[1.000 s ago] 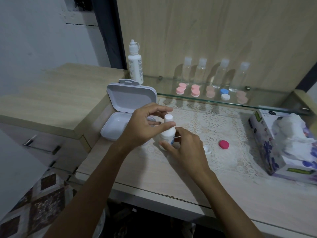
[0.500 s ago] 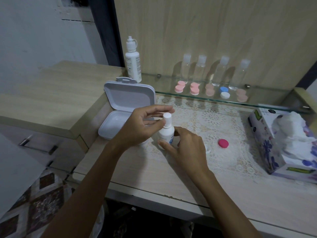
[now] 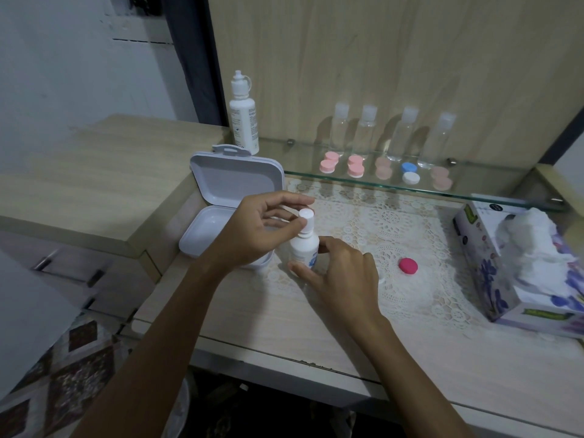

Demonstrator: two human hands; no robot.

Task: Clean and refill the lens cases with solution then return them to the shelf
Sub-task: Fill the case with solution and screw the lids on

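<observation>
Pinching the cap (image 3: 306, 214) at the thumb and fingertips, the left hand (image 3: 259, 230) sat directly above the bottle (image 3: 304, 250); the right hand (image 3: 343, 273) curled round its body from the near right, steadying it. Bottle stood upright on the lace mat (image 3: 407, 245), long axis vertical, so any cap twist would turn about that line. Red lid (image 3: 408, 266) lay right of the right hand, apart. Other lens cases (image 3: 355, 165) sat on the glass shelf (image 3: 467, 192) beyond.

A pale wood-grain panel (image 3: 395, 58) rose behind the counter (image 3: 316, 336) — left of it a dark post (image 3: 192, 58), then a white wall (image 3: 79, 64); below the counter, patterned floor tiles (image 3: 72, 374).
</observation>
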